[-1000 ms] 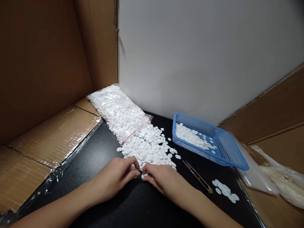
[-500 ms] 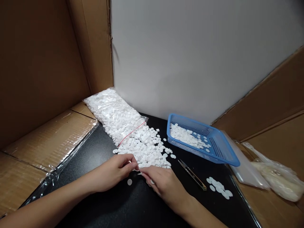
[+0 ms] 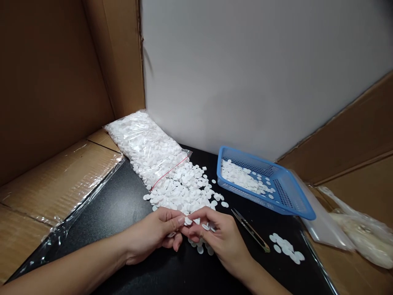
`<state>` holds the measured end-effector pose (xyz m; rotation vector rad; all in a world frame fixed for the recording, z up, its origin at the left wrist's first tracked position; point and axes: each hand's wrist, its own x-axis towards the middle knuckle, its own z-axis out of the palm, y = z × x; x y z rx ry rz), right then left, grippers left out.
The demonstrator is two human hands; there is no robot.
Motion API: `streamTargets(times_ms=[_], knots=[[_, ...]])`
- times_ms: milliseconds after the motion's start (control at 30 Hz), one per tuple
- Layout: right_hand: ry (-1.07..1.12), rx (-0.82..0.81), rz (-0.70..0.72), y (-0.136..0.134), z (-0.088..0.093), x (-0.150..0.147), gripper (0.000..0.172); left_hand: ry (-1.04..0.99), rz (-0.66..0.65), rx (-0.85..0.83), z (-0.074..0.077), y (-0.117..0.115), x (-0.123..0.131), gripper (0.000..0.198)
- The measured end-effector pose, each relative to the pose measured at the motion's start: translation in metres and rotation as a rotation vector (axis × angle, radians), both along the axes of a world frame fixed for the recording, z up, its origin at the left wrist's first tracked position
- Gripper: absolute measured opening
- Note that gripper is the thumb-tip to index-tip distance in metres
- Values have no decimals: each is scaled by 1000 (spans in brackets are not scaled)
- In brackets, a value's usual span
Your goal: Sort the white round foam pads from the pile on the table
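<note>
My left hand [image 3: 155, 233] and my right hand [image 3: 216, 235] meet over the black table [image 3: 123, 213], fingertips pinched together on a small white disc [image 3: 188, 221]. Both hands are lifted a little off the surface. My right hand also has a few white discs among its fingers. Just beyond the hands lies a spilled heap of white discs [image 3: 184, 190] pouring from an open clear bag [image 3: 144, 147] with a red zip line. A few loose discs lie under the hands.
A blue plastic basket [image 3: 291, 196] with white discs stands at the right. Thread snips [image 3: 250, 230] lie beside my right hand. A small group of discs [image 3: 285, 248] lies near the table's right edge. Cardboard boxes wall both sides; plastic bags [image 3: 353, 229] lie at right.
Both hands have lifted from the table and turned palms partly up, still pinching a disc between them. The disc that lay alone near my left hand is now under the hands.
</note>
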<state>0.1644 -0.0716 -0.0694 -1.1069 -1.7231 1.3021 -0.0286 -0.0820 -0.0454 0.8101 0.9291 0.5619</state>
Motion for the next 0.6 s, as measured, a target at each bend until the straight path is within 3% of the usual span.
streamTargets(times_ms=[300, 500, 600], knots=[[64, -121, 28, -1, 7, -2, 19, 15, -60, 19, 5, 2, -4, 50], [15, -137, -32, -1, 11, -3, 32, 43, -80, 66, 4, 2, -4, 48], [133, -307, -57, -2, 8, -4, 38, 61, -73, 75, 4, 2, -5, 49]])
